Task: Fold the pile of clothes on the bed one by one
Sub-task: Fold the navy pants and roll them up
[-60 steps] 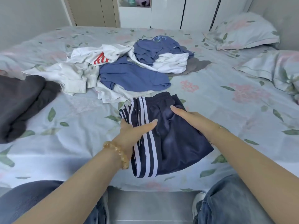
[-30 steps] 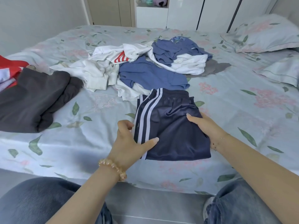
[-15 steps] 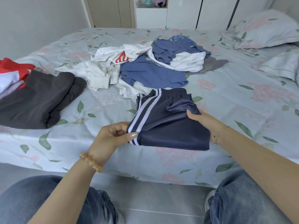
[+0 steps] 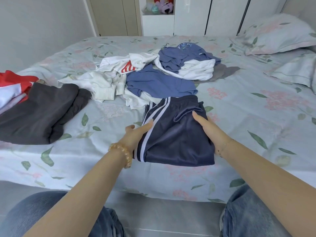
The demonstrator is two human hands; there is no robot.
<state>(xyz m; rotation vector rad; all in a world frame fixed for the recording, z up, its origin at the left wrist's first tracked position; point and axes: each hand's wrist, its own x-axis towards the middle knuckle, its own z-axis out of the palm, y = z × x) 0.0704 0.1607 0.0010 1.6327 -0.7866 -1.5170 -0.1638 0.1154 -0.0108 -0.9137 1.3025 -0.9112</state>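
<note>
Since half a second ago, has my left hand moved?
Yes. The left hand went forward, away from the bed's near edge toward the clothes pile, and now rests against the navy shorts' striped side.
</note>
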